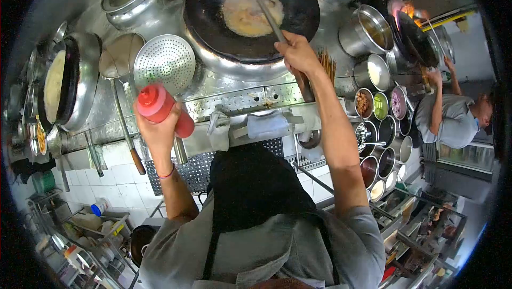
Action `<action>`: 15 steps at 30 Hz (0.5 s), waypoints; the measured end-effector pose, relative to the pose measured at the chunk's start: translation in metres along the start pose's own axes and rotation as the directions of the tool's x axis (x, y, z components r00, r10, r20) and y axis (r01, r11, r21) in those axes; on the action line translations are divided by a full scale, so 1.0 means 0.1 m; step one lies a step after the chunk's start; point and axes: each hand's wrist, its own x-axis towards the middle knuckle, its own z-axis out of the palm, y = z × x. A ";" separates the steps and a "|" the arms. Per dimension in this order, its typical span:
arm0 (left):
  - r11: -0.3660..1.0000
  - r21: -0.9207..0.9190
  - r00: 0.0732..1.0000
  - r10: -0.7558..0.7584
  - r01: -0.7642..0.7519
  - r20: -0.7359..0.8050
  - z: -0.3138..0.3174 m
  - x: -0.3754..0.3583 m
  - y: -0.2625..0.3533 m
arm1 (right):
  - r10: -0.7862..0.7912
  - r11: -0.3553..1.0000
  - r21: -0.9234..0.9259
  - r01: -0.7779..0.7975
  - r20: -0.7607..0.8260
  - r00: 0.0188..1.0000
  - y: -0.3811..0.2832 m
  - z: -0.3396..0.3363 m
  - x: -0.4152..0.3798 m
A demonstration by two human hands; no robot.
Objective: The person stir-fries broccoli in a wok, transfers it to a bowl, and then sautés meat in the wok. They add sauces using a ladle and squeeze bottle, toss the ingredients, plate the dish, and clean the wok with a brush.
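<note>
My left hand [158,134] is closed around a red squeeze bottle [184,123], held tilted with its cap [149,97] up, above the stove's front edge. My right hand [300,54] grips the long metal handle of a wok ladle [269,18], whose wooden end [304,87] sticks out below my fist. The ladle reaches into a large black wok [208,22] in front of me. Light brownish, bubbling food [240,14] lies in the wok around the ladle's head, which is hard to make out through the steam.
A perforated strainer [165,62] and a mesh skimmer [120,57] lie left of the wok. Metal pots [354,38] and several ingredient containers [381,105] stand at the right. Another person [448,115] works at a flaming wok [413,38] further right. Folded cloths [266,125] lie on the front ledge.
</note>
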 end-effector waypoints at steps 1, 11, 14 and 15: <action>1.000 0.020 1.000 -0.023 0.023 -0.002 -0.04 -0.03 0.01 | -0.015 0.996 -0.088 0.020 0.053 0.998 -0.05 -0.01 -0.12; 0.992 0.017 0.991 -0.127 0.128 -0.043 -0.21 -0.22 0.10 | -0.117 0.823 -0.563 0.071 -0.046 0.992 -0.10 -0.29 -0.72; 0.998 0.040 0.999 -0.042 0.043 -0.008 -0.08 -0.24 0.24 | -0.123 0.876 -0.473 0.097 -0.024 0.992 0.05 -0.09 -0.62; 1.000 -0.003 1.000 -0.007 0.007 0.003 -0.05 -0.28 0.25 | -0.219 0.859 -0.470 0.205 0.025 0.975 0.09 -0.13 -0.69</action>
